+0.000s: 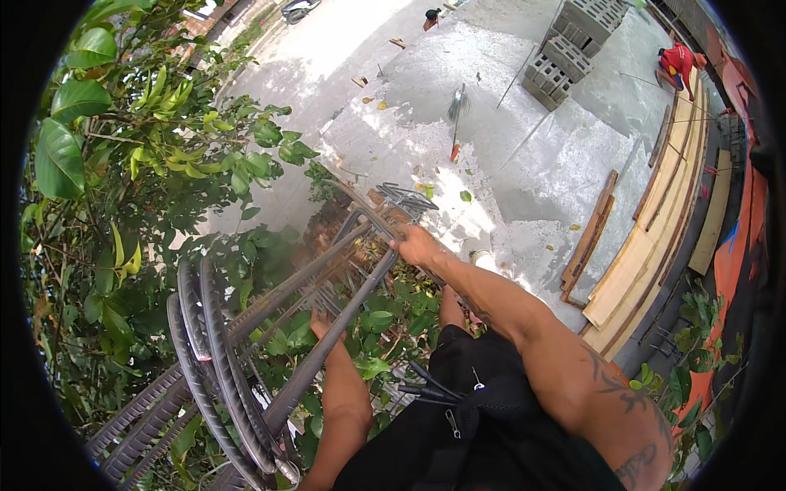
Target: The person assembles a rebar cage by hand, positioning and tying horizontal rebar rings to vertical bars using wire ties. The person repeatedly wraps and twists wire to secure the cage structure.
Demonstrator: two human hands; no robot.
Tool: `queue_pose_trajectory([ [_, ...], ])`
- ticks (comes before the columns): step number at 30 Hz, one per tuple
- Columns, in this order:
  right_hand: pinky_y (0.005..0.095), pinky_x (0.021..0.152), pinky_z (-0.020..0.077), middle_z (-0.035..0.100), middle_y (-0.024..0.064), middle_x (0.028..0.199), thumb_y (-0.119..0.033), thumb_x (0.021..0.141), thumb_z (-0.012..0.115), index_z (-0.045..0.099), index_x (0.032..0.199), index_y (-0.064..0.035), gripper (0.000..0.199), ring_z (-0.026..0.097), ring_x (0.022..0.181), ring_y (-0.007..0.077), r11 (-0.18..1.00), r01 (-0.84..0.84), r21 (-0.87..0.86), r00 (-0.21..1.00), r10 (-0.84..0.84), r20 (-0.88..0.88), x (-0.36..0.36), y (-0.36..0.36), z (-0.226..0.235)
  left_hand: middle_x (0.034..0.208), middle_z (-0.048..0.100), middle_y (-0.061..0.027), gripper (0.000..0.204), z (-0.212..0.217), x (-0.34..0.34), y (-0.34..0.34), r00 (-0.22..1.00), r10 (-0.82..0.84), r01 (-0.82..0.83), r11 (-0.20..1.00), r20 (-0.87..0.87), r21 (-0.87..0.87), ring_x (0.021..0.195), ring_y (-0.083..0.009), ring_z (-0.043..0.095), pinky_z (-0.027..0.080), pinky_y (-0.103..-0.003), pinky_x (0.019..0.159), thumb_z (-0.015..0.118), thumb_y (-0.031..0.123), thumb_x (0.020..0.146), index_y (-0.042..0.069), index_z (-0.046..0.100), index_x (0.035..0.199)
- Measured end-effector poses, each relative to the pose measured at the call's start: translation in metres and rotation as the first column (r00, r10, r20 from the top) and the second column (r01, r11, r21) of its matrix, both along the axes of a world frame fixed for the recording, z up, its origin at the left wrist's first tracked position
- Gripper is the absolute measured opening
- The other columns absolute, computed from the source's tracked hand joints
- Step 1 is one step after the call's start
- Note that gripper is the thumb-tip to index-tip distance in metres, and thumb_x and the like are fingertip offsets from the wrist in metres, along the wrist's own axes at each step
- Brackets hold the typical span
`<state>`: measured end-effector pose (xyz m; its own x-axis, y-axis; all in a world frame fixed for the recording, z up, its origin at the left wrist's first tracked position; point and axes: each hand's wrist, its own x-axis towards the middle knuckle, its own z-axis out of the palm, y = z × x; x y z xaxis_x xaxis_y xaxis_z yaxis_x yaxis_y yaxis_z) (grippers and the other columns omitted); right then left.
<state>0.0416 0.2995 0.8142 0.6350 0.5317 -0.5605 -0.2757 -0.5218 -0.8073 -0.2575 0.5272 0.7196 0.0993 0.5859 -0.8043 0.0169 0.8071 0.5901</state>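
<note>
A cage of steel reinforcing bars (323,348) slants from the lower left up to the centre, above green leaves. My right hand (415,246) is closed round its upper end, where the bars meet a bent steel tie. Lower down, my left hand (321,325) reaches in between the long bars, beside some thin rods. Its fingers look curled, but a bar and the rods partly hide them, and what they hold does not show clearly. Thick ribbed bars with bent ends (217,360) stand close to my left forearm. Several bent steel ties (407,196) lie just beyond my right hand.
Leafy branches (106,204) crowd the left side. Hollow concrete blocks (565,61) are stacked on the concrete slab (508,155). Long timber boards (655,237) lie at the right, with a person in red (678,64) bent over their far end. An orange sheet (741,213) hangs along the right edge.
</note>
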Motion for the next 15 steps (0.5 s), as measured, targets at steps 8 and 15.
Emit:
queue_pose_trajectory([
  [8, 0.0427, 0.092, 0.0421, 0.060, 0.0232, 0.111, -0.022, 0.083, 0.062, 0.057, 0.115, -0.0014, 0.039, 0.056, 0.107, 0.0374, 0.987, 0.029, 0.157, 0.996, -0.015, -0.088, 0.000, -0.004, 0.007, 0.139, 0.043, -0.0122, 0.050, 0.001, -0.007, 0.001, 0.992, -0.006, 0.016, 0.997, 0.123, -0.078, 0.124, -0.0242, 0.043, 0.032, -0.031, 0.107, 0.043, 0.039, 0.096, 0.002, 0.046, 0.129],
  [15, 0.0425, 0.091, 0.0430, 0.061, 0.0234, 0.109, -0.022, 0.084, 0.062, 0.056, 0.117, -0.0015, 0.040, 0.057, 0.105, 0.0384, 0.995, -0.064, 0.072, 0.998, 0.065, -0.009, 0.006, 0.000, 0.005, 0.119, 0.055, -0.0168, 0.043, -0.026, -0.019, 0.017, 0.927, -0.213, 0.254, 0.962, -0.309, 0.098, 0.110, -0.0285, 0.052, 0.041, -0.037, 0.094, 0.058, 0.026, 0.087, -0.005, 0.057, 0.116],
])
